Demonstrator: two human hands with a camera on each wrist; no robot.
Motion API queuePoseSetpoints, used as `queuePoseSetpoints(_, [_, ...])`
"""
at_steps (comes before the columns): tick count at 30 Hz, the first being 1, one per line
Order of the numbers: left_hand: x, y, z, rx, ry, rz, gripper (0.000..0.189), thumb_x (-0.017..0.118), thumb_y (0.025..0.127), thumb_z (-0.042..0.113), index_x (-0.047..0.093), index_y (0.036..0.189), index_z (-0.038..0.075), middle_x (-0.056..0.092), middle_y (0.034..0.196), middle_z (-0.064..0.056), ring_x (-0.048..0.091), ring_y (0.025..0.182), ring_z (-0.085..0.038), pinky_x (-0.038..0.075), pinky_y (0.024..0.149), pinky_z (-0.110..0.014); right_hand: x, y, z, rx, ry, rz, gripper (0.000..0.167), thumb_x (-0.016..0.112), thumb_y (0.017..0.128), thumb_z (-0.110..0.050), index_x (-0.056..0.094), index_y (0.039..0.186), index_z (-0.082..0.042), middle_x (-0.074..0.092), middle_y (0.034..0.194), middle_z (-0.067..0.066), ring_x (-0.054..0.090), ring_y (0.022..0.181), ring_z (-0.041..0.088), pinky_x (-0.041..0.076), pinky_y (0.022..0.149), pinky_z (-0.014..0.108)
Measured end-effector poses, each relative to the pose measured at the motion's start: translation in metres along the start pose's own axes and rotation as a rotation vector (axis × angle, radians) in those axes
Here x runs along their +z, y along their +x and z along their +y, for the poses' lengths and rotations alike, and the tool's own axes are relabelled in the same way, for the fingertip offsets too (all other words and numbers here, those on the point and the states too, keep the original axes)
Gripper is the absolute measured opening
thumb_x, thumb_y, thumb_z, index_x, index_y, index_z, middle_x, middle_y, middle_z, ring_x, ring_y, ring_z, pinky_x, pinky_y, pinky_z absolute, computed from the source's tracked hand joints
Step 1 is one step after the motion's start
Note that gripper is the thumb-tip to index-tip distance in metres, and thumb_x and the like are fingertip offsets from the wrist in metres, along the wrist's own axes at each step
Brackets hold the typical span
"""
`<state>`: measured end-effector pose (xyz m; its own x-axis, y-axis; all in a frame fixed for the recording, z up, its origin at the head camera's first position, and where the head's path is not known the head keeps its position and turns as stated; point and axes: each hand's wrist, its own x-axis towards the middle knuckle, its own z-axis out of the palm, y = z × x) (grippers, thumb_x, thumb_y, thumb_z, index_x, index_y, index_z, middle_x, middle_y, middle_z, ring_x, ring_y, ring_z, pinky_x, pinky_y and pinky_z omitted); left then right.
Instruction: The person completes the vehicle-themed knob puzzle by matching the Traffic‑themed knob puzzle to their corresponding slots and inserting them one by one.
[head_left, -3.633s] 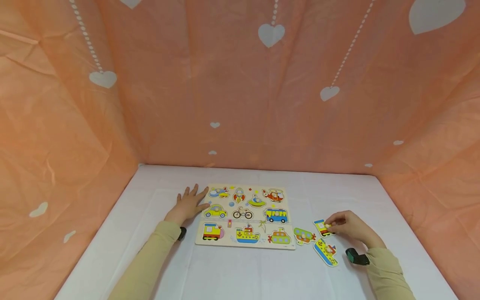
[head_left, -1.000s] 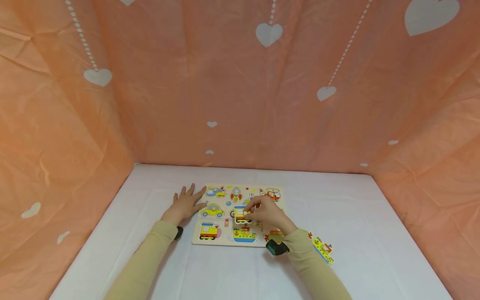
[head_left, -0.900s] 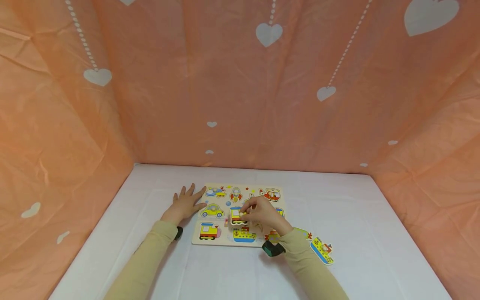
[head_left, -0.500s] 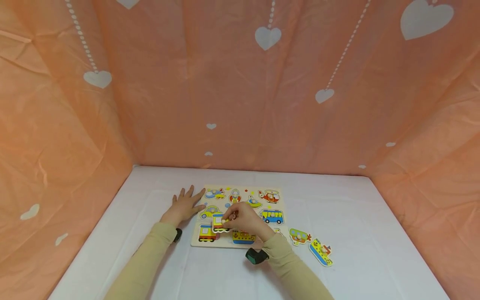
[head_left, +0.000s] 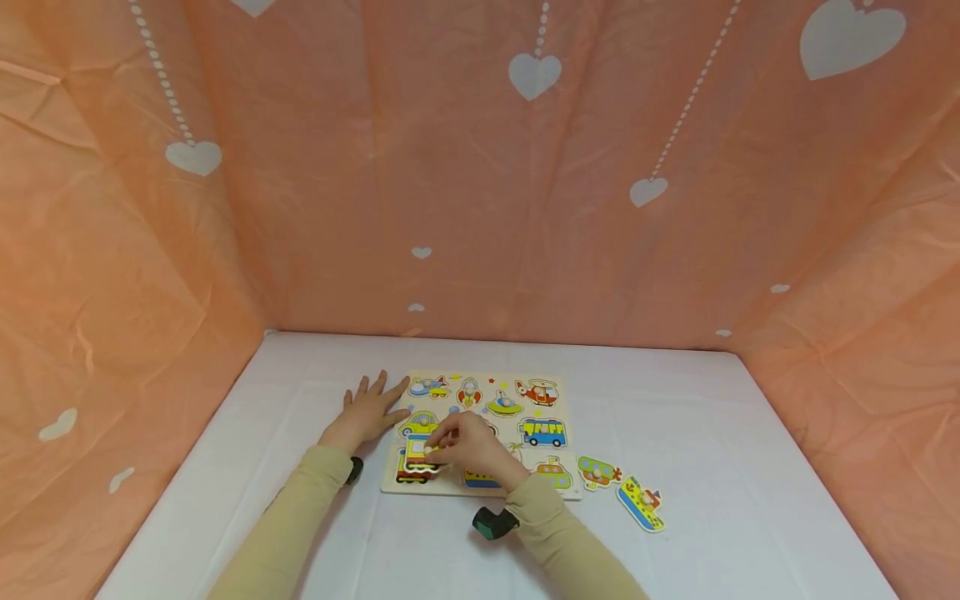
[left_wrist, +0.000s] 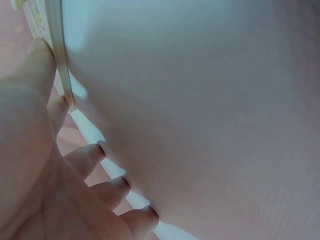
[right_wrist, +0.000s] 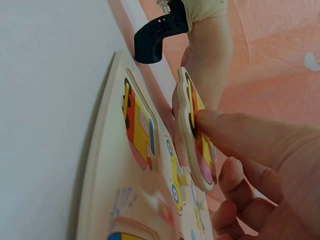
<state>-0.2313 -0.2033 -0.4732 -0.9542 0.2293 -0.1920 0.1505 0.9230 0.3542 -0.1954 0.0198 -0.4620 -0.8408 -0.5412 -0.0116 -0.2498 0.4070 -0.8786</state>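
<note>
My right hand [head_left: 474,446] pinches the small knob of a wooden train puzzle piece [head_left: 418,451]. In the right wrist view the train piece [right_wrist: 196,135] hovers tilted just off the puzzle board [right_wrist: 102,165], near the train-shaped recess [right_wrist: 137,127]. My left hand [head_left: 363,417] lies with fingers spread at the board's left edge. The left wrist view shows its thumb and index finger touching the edge of the board [left_wrist: 59,55], other fingertips on the table. The puzzle board [head_left: 487,492] lies flat, with pieces such as the bus [head_left: 543,432] and helicopter [head_left: 540,392] in it.
Right of the board, a submarine piece [head_left: 597,472] and a ship piece [head_left: 641,504] lie loose on the white table [head_left: 675,408]. An orange curtain [head_left: 480,208] with white hearts encloses the table at the back and sides.
My right hand took the train piece from the table at right and carried it left across the board to above the train recess. My left hand stayed at the board's edge.
</note>
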Motion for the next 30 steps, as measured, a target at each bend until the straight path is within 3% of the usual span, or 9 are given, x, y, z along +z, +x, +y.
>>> queuePoseSetpoints(5, [-0.001,0.000,0.000,0.005,-0.013,-0.001,0.065,0.054,0.096,0.041,0.031,0.151,0.014,0.013,0.152,-0.031,0.006,0.135,-0.058,0.006,0.103,-0.073,0.007,0.001,0.001,-0.025,-0.006,0.013,0.008,0.082,0.076,-0.013,0.075,0.082,-0.012,0.059,0.069,-0.006,0.047,0.057,0.007,0.037,0.052,0.019])
queuePoseSetpoints(18, [0.001,0.002,-0.001,-0.005,-0.013,-0.013,0.066,0.053,0.096,0.043,0.029,0.151,0.016,0.012,0.153,-0.030,0.005,0.135,-0.057,0.005,0.103,-0.072,0.019,0.003,0.003,0.004,-0.033,0.017,0.009,0.083,0.075,-0.016,0.076,0.080,-0.014,0.057,0.066,-0.008,0.045,0.053,0.005,0.035,0.048,0.018])
queuePoseSetpoints(30, [0.001,0.001,0.000,-0.004,-0.016,0.001,0.065,0.054,0.096,0.041,0.030,0.151,0.015,0.012,0.153,-0.030,0.005,0.135,-0.057,0.005,0.103,-0.072,0.029,0.007,0.011,0.001,-0.056,0.034,0.011,0.084,0.073,-0.016,0.075,0.079,-0.013,0.059,0.065,-0.011,0.048,0.055,0.003,0.037,0.050,0.018])
